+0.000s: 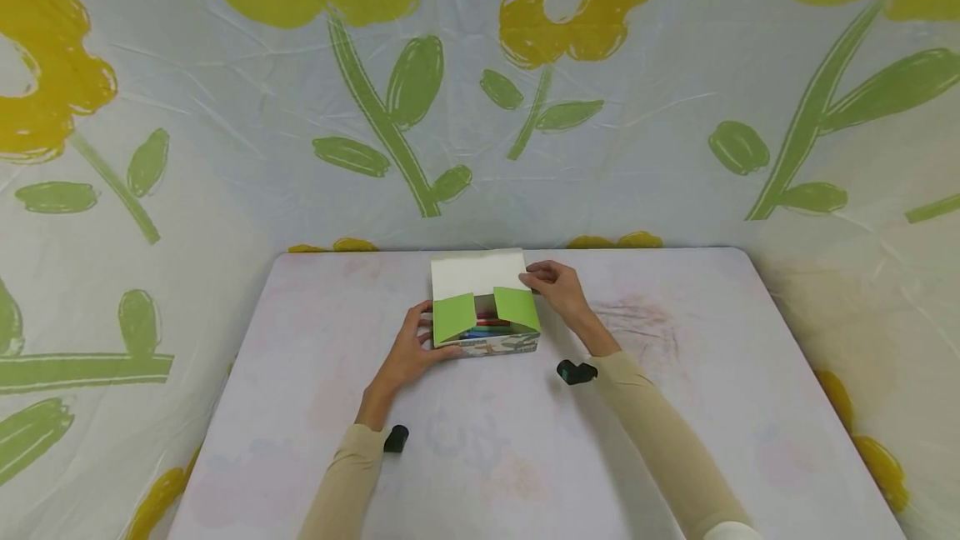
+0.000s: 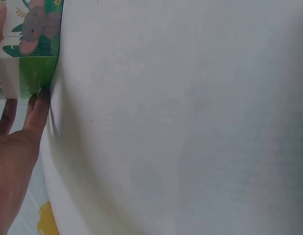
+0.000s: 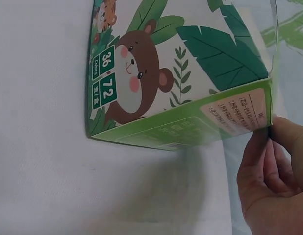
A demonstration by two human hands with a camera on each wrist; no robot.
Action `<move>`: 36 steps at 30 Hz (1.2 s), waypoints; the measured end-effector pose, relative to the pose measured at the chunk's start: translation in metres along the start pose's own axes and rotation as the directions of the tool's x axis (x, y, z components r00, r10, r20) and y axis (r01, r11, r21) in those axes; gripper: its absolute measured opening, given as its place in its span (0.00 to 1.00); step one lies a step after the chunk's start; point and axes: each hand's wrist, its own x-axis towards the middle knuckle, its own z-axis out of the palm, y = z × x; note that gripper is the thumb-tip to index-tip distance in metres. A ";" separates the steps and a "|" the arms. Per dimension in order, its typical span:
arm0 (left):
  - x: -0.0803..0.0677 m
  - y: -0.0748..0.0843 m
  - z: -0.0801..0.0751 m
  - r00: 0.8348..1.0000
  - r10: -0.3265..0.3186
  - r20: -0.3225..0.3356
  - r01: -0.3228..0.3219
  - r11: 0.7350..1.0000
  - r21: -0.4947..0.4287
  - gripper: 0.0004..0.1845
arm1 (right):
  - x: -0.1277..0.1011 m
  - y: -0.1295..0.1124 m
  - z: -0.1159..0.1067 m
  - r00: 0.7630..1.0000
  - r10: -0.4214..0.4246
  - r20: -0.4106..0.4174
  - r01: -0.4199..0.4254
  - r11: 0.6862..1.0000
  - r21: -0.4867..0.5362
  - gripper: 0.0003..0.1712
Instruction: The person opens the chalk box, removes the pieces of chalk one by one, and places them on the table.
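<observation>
Head view: pale stained table (image 1: 675,440); flower-print sheet (image 1: 225,107) behind.

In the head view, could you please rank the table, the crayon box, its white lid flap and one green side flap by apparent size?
1. table
2. crayon box
3. white lid flap
4. green side flap; the other green flap looks alike.

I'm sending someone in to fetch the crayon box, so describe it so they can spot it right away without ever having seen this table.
On the pale table in front of the flower-print backdrop, look near the far edge at the middle, between the left hand and the right hand. The box stands open, with a white lid raised at the back and two green flaps. Cartoon jungle animals on its sides distinguish it.
</observation>
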 end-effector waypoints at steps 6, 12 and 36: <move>-0.001 0.001 0.000 1.000 0.012 0.002 -0.012 1.000 0.006 0.52 | -0.003 -0.001 0.001 0.995 0.093 -0.029 -0.094 0.995 -0.026 0.22; -0.002 0.002 0.000 1.000 0.005 -0.001 -0.005 1.000 0.020 0.53 | -0.008 -0.002 0.002 0.987 0.159 -0.027 -0.159 0.987 0.010 0.20; -0.012 0.017 0.006 0.997 0.021 -0.071 -0.012 0.993 0.116 0.56 | -0.050 -0.018 -0.003 0.973 -0.226 -0.048 0.227 0.974 0.021 0.15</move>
